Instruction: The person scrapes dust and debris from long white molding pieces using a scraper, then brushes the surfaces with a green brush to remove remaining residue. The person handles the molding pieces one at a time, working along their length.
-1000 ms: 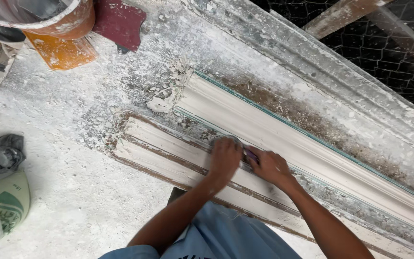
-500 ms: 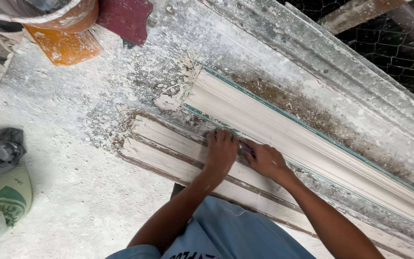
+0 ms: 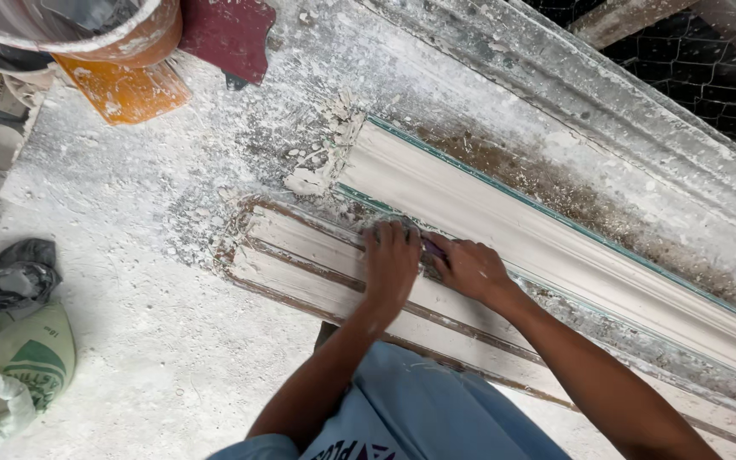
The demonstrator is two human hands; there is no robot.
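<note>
Left hand (image 3: 391,264) flat, fingers together, pressing on near moulding strip (image 3: 300,260). Right hand (image 3: 468,268) just beside, clamped on small dark tool (image 3: 432,249), mostly hidden. Beyond: white cornice moulding (image 3: 504,221) along plaster-caked bench (image 3: 172,341). Far left: bucket (image 3: 104,30), orange scraper (image 3: 125,89).

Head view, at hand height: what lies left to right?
Crumpled grey plastic bag → ribbed white plaster moulding strip → left hand → right hand → long white plaster cornice.

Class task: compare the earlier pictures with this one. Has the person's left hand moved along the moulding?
Cannot tell. The left hand sits about as far from the moulding's plaster-crusted end as before; the small shift matches the camera's own drift.
</note>
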